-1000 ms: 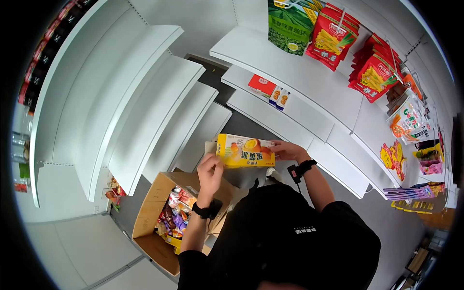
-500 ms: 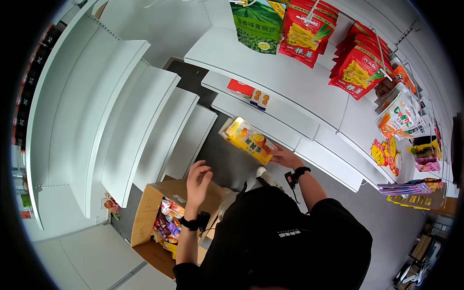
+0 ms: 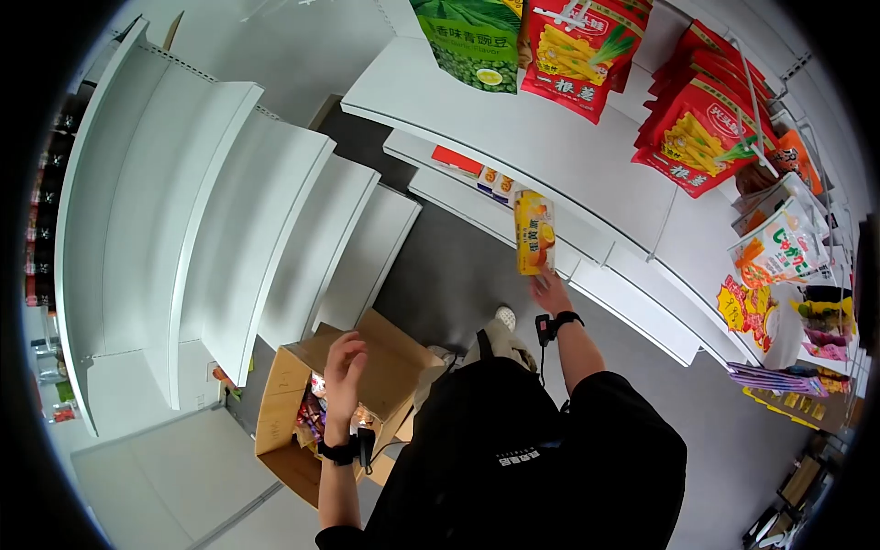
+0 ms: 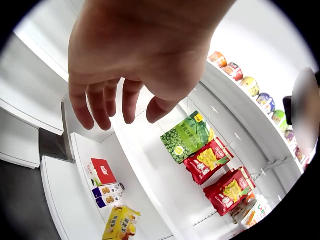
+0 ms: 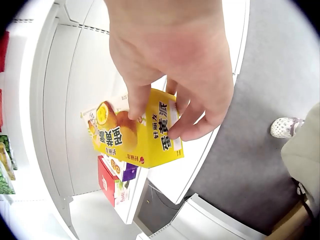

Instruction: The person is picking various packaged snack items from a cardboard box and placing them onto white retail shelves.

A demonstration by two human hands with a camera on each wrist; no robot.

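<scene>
My right hand (image 3: 550, 293) grips one end of a yellow snack box (image 3: 534, 234) with egg-yolk pie pictures, thumb on one face and fingers on the end in the right wrist view. The box (image 5: 130, 130) overlaps a lower shelf of the right-hand unit, beside a small blue-and-white box (image 3: 495, 184) and a red box (image 3: 456, 161). My left hand (image 3: 345, 362) hangs in the air over the cardboard carton (image 3: 280, 394), holding nothing. Its fingers (image 4: 103, 117) are loosely bent in the left wrist view.
Packaged snacks (image 3: 312, 417) fill part of the carton. Red snack bags (image 3: 587, 55) and a green pea bag (image 3: 472, 46) hang above the right shelves. White shelves (image 3: 229, 247) rise at left. A shoe (image 3: 505, 317) stands on the grey floor.
The left hand has let go of the yellow box and drawn back over the carton. My right hand has carried the box away from the carton to the lower right-hand shelf, turning it.
</scene>
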